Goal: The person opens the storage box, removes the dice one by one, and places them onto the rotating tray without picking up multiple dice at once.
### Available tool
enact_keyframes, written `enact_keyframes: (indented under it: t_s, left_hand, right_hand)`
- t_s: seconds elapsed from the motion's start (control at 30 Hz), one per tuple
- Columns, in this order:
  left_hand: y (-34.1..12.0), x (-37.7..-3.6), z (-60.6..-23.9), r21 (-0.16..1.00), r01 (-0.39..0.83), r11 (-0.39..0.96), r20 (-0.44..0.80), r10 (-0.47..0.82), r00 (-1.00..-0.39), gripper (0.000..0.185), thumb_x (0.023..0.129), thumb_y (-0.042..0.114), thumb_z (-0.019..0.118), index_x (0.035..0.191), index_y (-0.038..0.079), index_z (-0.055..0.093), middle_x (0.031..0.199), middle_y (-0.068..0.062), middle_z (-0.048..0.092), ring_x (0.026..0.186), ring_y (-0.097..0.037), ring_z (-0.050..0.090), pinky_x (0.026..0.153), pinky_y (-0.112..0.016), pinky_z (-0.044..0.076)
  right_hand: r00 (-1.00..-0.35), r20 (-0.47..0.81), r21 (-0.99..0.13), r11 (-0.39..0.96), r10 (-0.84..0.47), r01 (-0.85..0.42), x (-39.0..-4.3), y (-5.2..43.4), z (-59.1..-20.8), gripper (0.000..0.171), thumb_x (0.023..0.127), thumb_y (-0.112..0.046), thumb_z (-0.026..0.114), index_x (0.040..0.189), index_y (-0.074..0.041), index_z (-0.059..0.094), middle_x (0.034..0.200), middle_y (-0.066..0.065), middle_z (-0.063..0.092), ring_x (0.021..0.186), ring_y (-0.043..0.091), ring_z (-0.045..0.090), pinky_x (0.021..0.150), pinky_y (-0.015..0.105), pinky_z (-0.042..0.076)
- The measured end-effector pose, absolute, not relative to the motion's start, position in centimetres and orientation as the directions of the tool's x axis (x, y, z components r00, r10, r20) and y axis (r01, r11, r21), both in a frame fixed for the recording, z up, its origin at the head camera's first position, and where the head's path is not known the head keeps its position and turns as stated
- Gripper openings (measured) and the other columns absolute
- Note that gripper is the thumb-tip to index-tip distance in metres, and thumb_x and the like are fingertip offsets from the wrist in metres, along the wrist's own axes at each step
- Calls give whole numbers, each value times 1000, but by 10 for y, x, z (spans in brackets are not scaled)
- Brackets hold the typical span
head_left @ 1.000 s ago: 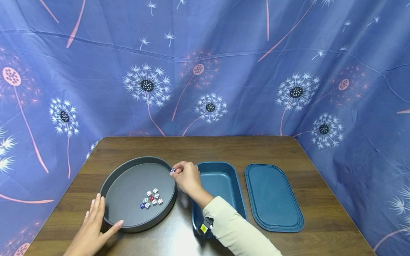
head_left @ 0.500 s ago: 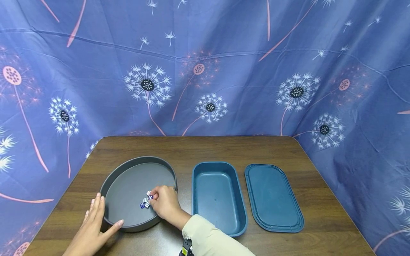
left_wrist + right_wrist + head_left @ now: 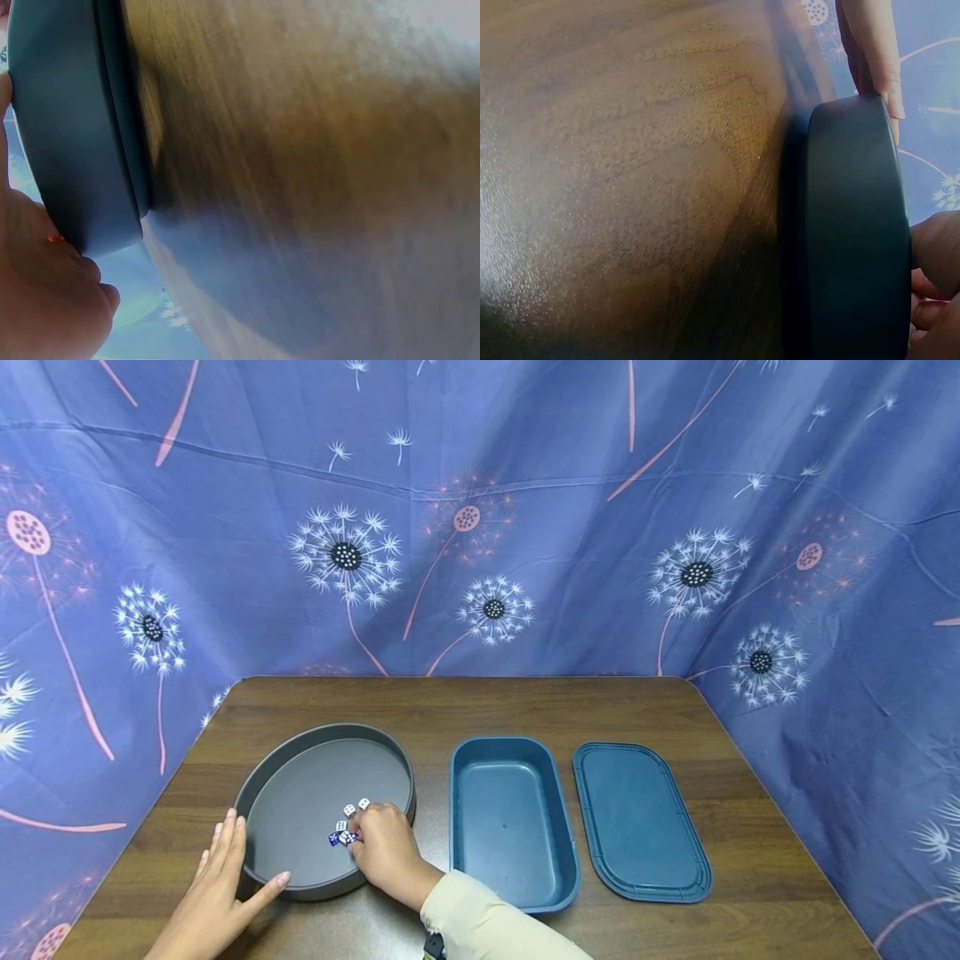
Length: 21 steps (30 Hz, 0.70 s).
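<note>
A round grey tray (image 3: 258, 793) holds several small dice (image 3: 349, 810), white, blue and red, near its front right. My right hand (image 3: 356, 837) reaches over the tray's near rim, its curled fingertips pinching a die in the cluster and its knuckles hiding others. My left hand (image 3: 228, 868) lies flat on the table with straight fingers against the tray's front-left wall, the thumb along the rim. In the wrist views the tray wall (image 3: 67, 135) (image 3: 847, 240) fills the frame edge, with the left hand's fingers (image 3: 870, 45) beside it.
A blue rectangular box (image 3: 510, 747) stands with nothing in it just right of the tray. Its flat lid (image 3: 637, 818) lies further right. All sit on a brown wooden table (image 3: 487, 710). A blue dandelion-print cloth (image 3: 480, 527) hangs behind and at both sides.
My right hand, which held a blue die above the tray's right rim, has come down into the tray onto the cluster of dice. The left hand has stayed put.
</note>
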State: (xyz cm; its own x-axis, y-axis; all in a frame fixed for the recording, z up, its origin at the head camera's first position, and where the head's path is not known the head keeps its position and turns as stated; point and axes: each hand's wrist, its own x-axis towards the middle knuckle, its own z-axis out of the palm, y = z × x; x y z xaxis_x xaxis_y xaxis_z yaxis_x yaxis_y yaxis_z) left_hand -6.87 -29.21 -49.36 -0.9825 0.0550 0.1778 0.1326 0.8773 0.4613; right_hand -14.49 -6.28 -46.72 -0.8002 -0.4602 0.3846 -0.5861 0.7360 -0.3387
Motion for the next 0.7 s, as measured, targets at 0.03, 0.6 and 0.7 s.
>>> enact_keyframes:
  t_s: [0.03,0.6,0.7]
  left_hand:
    - [-292,-69,-493,462,131,877,175,54,-983,102,89,43,65,149,-10,2,158,-15,-18,143,-41,-13,113,-53,-13]
    - [-296,-72,-488,432,89,897,99,50,-994,104,90,49,61,148,-11,0,156,-22,-17,142,-44,-13,112,-55,-15]
    - [-299,-74,-484,392,71,917,56,54,-997,105,89,54,58,148,-13,3,155,-29,-10,142,-47,-9,110,-61,-13]
  right_hand:
    - [-802,381,-335,739,-461,-584,-145,-63,-467,15,65,-17,85,75,-20,75,66,-12,62,62,3,52,58,15,40]
    - [-846,305,-566,632,-437,-530,-153,-63,-461,8,73,-14,82,77,-13,75,59,-14,56,55,-6,43,56,10,33]
    - [-850,279,-597,613,-447,-518,-154,-63,-456,5,76,-15,79,77,-13,75,60,-13,59,54,-8,42,55,8,34]
